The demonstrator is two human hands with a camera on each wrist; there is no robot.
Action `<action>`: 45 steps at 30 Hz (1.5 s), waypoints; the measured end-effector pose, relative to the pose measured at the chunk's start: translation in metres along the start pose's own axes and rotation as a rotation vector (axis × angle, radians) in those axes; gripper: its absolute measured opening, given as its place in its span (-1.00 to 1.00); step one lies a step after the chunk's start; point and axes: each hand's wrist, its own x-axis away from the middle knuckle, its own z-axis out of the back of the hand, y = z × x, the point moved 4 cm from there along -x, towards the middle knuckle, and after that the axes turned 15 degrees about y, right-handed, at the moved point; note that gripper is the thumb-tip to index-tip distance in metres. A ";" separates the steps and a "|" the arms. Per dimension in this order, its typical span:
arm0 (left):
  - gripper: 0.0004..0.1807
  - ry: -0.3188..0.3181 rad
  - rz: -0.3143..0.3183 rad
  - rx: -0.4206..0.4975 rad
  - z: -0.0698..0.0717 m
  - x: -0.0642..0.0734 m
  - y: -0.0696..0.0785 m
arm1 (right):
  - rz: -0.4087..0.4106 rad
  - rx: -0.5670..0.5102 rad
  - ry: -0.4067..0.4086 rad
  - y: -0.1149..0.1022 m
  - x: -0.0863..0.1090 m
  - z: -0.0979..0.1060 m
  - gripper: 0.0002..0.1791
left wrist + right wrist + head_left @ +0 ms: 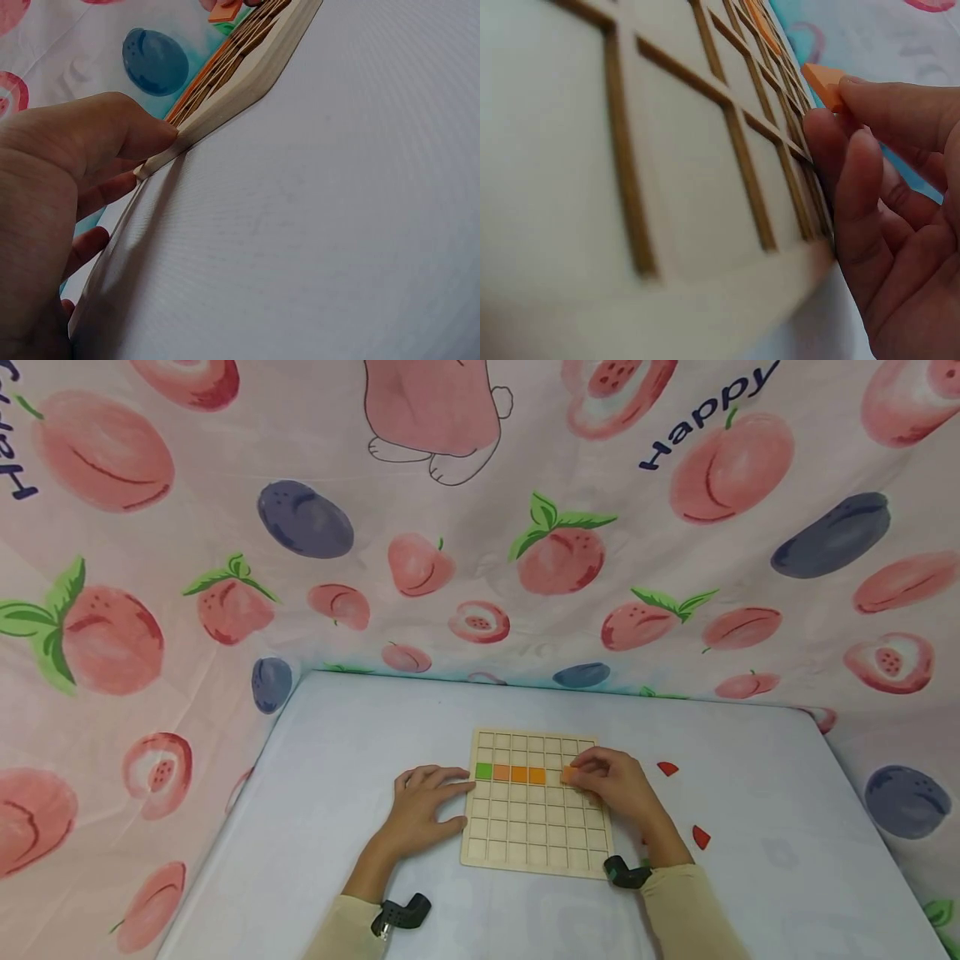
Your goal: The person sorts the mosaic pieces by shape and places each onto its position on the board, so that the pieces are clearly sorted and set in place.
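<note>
A wooden grid board [536,835] with square recesses lies on the white table. In one of its upper rows sit a green tile [483,771], a light orange tile [501,772] and two orange tiles [527,774], side by side. My right hand [617,785] pinches an orange square tile [823,84] between thumb and fingers, over the same row and a little right of the others. With fingers spread, my left hand [426,810] touches the board's left edge; its thumb [154,135] rests against the wooden rim in the left wrist view.
Two red pieces, one at the upper right [667,768] and one lower down [701,837], lie on the table right of the board. Small bits of colour show partly hidden by my right wrist. A fruit-patterned cloth [465,510] hangs behind the table.
</note>
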 end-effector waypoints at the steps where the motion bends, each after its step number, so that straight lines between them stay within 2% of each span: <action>1: -0.43 0.000 -0.001 -0.002 0.000 0.000 0.000 | -0.010 -0.010 -0.002 -0.001 0.000 -0.002 -0.74; 8: -0.43 0.001 -0.005 -0.005 0.001 0.000 0.001 | -0.034 -0.046 -0.006 0.001 -0.003 -0.014 -0.78; 13: -0.44 0.030 -0.019 -0.003 0.000 0.001 0.001 | -0.080 -0.077 -0.017 0.005 -0.006 -0.018 -0.77; 20: -0.44 0.027 -0.013 0.001 0.000 0.001 0.001 | -0.119 -0.059 -0.021 0.005 -0.010 -0.019 -0.78; 33: -0.44 0.018 -0.008 -0.006 -0.002 0.001 -0.002 | -0.114 0.010 -0.038 0.003 -0.011 -0.022 -0.78; 40: -0.45 0.059 -0.035 0.001 0.000 0.002 0.000 | -0.099 0.023 -0.033 0.001 -0.010 -0.022 -0.76; 45: -0.44 0.048 -0.029 0.006 0.000 0.002 0.000 | -0.099 0.026 -0.037 0.001 -0.010 -0.022 -0.74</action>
